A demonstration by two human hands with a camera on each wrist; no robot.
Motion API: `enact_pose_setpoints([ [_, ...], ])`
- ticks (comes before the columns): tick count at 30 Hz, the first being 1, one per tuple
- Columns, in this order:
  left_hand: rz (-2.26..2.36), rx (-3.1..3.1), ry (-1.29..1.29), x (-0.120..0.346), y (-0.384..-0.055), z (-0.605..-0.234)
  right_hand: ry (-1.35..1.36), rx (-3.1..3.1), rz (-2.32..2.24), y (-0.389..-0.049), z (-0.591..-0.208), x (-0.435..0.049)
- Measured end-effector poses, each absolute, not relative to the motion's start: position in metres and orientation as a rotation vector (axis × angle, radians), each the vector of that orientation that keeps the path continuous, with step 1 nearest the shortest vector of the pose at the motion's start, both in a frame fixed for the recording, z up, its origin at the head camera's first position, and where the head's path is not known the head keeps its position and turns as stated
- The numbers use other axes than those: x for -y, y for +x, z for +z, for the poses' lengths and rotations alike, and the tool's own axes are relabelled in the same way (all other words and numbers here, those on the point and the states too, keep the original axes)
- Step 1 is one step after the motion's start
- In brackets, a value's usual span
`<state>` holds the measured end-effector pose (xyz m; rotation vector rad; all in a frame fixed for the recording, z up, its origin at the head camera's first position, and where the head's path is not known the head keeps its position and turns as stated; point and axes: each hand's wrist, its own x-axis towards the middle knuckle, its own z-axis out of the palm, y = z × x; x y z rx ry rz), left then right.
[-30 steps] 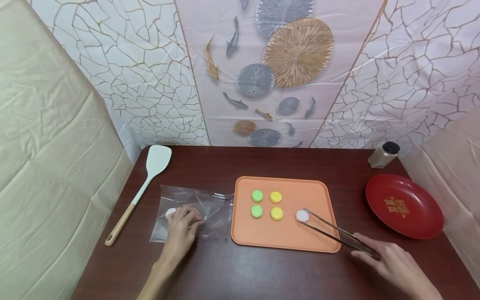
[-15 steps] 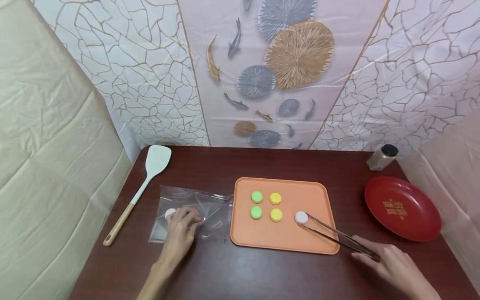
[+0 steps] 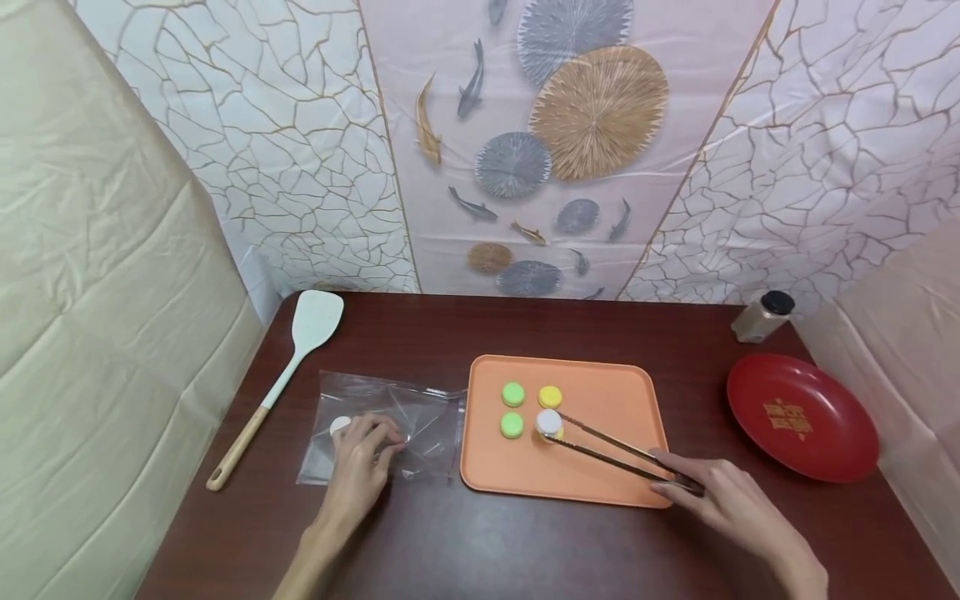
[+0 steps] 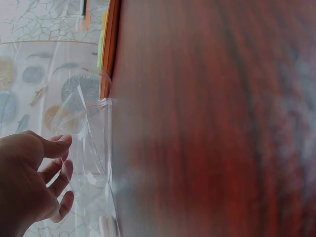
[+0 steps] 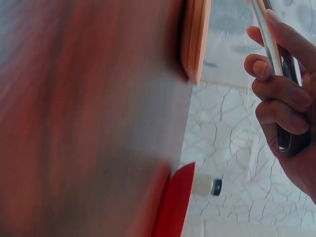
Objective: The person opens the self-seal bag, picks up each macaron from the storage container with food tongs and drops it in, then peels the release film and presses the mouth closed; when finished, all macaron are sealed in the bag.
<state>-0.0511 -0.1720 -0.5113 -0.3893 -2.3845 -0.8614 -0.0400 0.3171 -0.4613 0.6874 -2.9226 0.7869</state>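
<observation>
My right hand (image 3: pixel 720 496) grips a pair of metal tongs (image 3: pixel 611 454), with fingers curled round the handles in the right wrist view. Between the tong tips is a white macaron (image 3: pixel 548 422), overlapping the front yellow macaron (image 3: pixel 559 434) in the head view. Another yellow macaron (image 3: pixel 550 396) and two green macarons (image 3: pixel 513 394) sit on the orange tray (image 3: pixel 600 483). At the left, my left hand (image 3: pixel 363 450) pinches the film of a clear plastic bag (image 4: pixel 91 148) between thumb and fingers. A white round piece (image 3: pixel 340 425) shows in the bag, partly behind that hand.
A white spatula with a wooden handle (image 3: pixel 281 379) lies left of the bag. Right of the tray is a red plate (image 3: pixel 825 417) with gold characters, and behind it a black-lidded jar (image 3: pixel 762 317). Fabric walls stand along the table's back and sides.
My right hand has moved left, bringing the tongs and the white macaron from the tray's right part to over the front yellow macaron. The left hand keeps its place on the bag.
</observation>
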Motion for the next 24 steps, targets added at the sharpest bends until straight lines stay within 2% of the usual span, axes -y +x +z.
enact_pose_setpoints([
  [6, -0.858, 2.385, -0.392, 0.172, -0.051, -0.511, 0.722, 3.019, 0.845, -0.050, -0.457, -0.299],
  [17, -0.868, 2.366, -0.391, 0.173, -0.051, -0.509, 0.950, 3.010, 0.884, -0.073, -0.460, -0.243],
  [24, -0.855, 2.352, -0.396, 0.171, -0.051, -0.508, 1.066, 2.973, 0.746, -0.089, -0.464, -0.208],
])
